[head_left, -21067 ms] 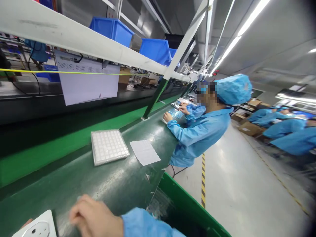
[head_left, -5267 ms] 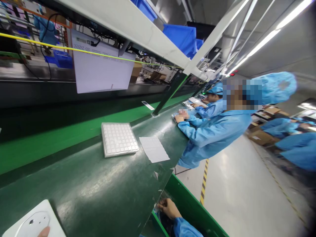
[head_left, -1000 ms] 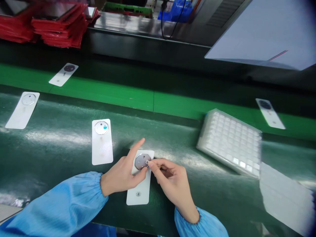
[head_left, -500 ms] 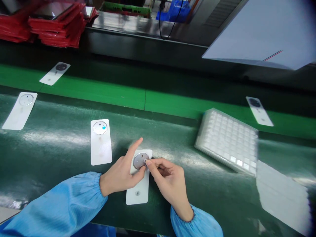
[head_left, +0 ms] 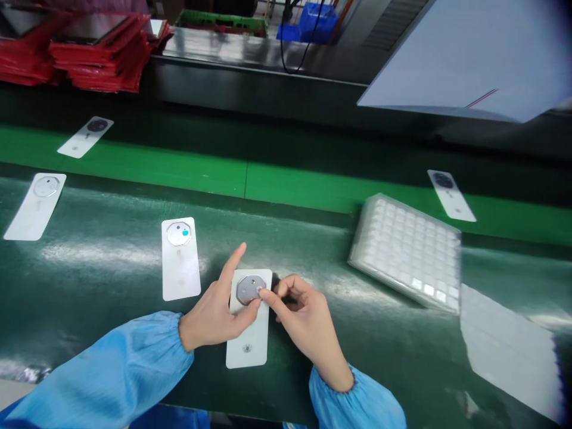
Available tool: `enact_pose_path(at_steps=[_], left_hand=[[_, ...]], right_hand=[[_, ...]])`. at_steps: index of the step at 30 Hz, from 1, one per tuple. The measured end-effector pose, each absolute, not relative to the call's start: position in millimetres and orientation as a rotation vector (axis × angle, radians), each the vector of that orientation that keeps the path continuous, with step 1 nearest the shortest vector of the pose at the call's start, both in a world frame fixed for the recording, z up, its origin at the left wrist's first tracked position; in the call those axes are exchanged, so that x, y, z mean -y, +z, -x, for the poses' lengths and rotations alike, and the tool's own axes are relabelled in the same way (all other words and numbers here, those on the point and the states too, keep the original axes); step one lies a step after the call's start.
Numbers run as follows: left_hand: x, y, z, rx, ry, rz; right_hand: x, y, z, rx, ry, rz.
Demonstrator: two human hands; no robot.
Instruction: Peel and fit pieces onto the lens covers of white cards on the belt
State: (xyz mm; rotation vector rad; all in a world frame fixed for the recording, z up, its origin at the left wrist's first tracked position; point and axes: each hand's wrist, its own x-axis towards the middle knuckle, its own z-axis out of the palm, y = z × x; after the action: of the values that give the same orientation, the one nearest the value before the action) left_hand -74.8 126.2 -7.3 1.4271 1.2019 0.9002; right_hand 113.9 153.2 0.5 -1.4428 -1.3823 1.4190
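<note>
A white phone back panel [head_left: 257,333] lies on the green bench in front of me, with a grey octagonal camera plate [head_left: 248,287] near its top. My left hand [head_left: 217,313] rests over the panel's left edge, thumb and index finger spread wide around the plate. The thumb of my right hand [head_left: 308,319] presses on the plate's lower right side. Its index finger is lifted away from the thumb and the other fingers are curled. Whether a small part lies under that thumb is hidden. To the left lies a second white panel [head_left: 181,268] with a blue dot on its plate.
Another panel [head_left: 33,208] lies far left. Two more, left [head_left: 80,143] and right [head_left: 458,202], sit on the bright green belt [head_left: 295,185]. At right are a clear tray [head_left: 406,250] of small white pieces and a white sheet [head_left: 509,345]. Red stacks [head_left: 102,59] stand behind.
My right index finger has moved off the thumb, ending their pinch at the plate. The thumb now presses there. The panel on the right of the belt has shifted left relative to the tray.
</note>
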Motion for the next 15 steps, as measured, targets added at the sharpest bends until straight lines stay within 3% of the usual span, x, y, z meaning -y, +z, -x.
enact_pose_path(at_steps=[5, 15], left_hand=[[-128.1, -3.4, 73.8, -1.129, 0.882, -1.326], [-135.4, -0.2, 75.3, -1.085, 0.904, -0.979]], right_hand=[[-151.3, -1.0, -119.2, 1.280, 1.711, 1.277], [-147.5, 6.4, -116.7, 1.320, 1.698, 1.206]])
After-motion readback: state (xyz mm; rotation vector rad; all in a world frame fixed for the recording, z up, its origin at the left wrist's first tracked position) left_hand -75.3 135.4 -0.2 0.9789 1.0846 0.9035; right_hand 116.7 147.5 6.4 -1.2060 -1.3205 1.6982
